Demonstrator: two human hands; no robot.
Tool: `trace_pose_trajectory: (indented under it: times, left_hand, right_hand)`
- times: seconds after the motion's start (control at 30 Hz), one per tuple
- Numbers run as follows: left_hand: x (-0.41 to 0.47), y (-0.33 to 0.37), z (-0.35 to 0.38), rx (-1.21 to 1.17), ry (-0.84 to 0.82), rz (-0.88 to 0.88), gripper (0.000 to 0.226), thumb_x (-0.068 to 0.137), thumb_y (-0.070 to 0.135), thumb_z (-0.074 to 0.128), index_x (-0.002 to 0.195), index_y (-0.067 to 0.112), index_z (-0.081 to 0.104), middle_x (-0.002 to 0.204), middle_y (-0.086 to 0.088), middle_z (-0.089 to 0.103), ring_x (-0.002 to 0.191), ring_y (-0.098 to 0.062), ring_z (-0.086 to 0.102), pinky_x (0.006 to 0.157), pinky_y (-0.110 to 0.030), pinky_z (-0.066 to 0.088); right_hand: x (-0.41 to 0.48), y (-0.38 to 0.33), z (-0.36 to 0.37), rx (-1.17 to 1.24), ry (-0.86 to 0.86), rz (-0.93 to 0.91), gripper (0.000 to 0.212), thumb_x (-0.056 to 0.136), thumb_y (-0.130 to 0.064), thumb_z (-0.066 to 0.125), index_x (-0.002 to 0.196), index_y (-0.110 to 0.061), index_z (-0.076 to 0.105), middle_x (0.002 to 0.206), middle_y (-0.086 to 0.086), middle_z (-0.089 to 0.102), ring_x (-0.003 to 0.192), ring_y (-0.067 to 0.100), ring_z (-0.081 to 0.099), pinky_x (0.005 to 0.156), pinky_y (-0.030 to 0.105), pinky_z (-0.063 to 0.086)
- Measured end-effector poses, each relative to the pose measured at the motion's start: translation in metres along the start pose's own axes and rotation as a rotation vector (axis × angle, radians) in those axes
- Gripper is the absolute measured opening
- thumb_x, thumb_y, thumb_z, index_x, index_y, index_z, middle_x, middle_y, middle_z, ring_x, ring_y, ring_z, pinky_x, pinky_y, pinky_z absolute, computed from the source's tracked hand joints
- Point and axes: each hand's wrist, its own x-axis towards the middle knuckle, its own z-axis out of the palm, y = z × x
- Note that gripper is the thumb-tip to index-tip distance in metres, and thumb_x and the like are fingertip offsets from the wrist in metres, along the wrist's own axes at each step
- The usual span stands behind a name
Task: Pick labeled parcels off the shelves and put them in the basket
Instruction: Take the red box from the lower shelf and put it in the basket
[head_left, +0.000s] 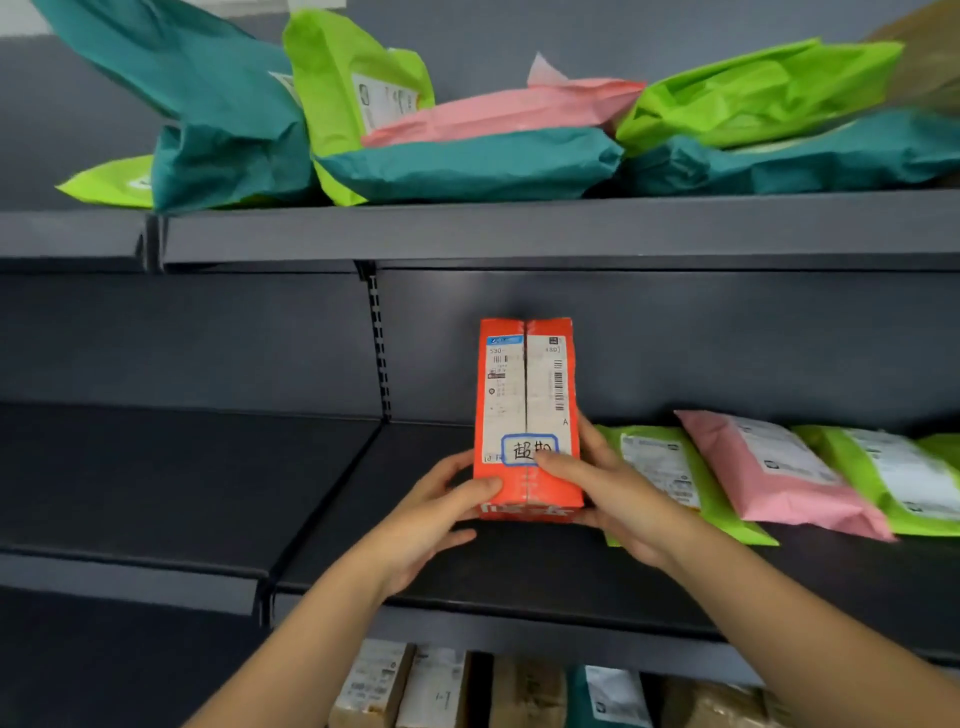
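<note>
An orange box parcel (524, 395) stands upright on the middle shelf (322, 499), its white shipping label and a blue-framed handwritten sticker facing me. My left hand (441, 512) grips its lower left edge, thumb across the front. My right hand (610, 491) holds the lower right side, thumb on the sticker and fingers behind the box. No basket is in view.
Green (670, 467) and pink (779, 467) mailer bags lie right of the box on the same shelf. The upper shelf (519, 228) carries a pile of teal, green and pink bags. Cardboard parcels (415, 686) sit on the shelf below. A slotted upright (378, 343) divides the shelf bays.
</note>
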Motion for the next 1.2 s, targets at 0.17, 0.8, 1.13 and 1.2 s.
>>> trace_pose_trajectory:
  times: [0.17,0.8,1.13,1.2]
  left_hand:
    - [0.002,0.01,0.029,-0.004,-0.018,0.03,0.069,0.061,0.045,0.075,0.126,0.036,0.053,0.111,0.009,0.069,0.109,-0.01,0.061,0.099,-0.042,0.046]
    - [-0.084,0.058,0.406,-0.064,-0.251,0.139,0.025,0.086,0.018,0.063,0.11,0.023,0.066,0.1,0.0,0.073,0.088,-0.009,0.066,0.074,-0.038,0.056]
    - [-0.15,0.049,0.67,0.125,-0.673,0.074,0.019,0.084,0.032,0.066,0.102,0.026,0.069,0.091,-0.003,0.072,0.079,-0.018,0.067,0.069,-0.034,0.055]
    - [-0.16,0.045,0.718,0.161,-0.76,0.064,0.021,0.086,0.033,0.063,0.105,0.026,0.066,0.094,-0.005,0.072,0.087,-0.021,0.069,0.078,-0.04,0.056]
  right_hand:
    - [-0.034,0.008,-0.031,0.018,0.081,0.022,0.103,0.056,-0.04,0.084,0.14,-0.047,0.025,0.118,-0.012,0.065,0.107,0.015,0.064,0.098,0.051,0.047]
    - [-0.396,0.004,-0.303,-0.072,0.727,0.017,0.141,0.054,-0.014,0.091,0.146,-0.04,-0.014,0.151,0.003,0.03,0.127,0.022,0.047,0.092,0.034,0.044]
    - [-0.676,0.008,-0.431,-0.921,0.992,0.224,0.138,0.055,-0.018,0.089,0.144,-0.045,-0.012,0.154,-0.019,-0.004,0.14,0.015,0.019,0.097,0.025,0.041]
    - [-0.713,0.016,-0.444,-0.998,1.006,0.246,0.138,0.052,-0.021,0.088,0.144,-0.046,-0.012,0.151,-0.026,-0.009,0.14,0.014,0.019,0.097,0.026,0.044]
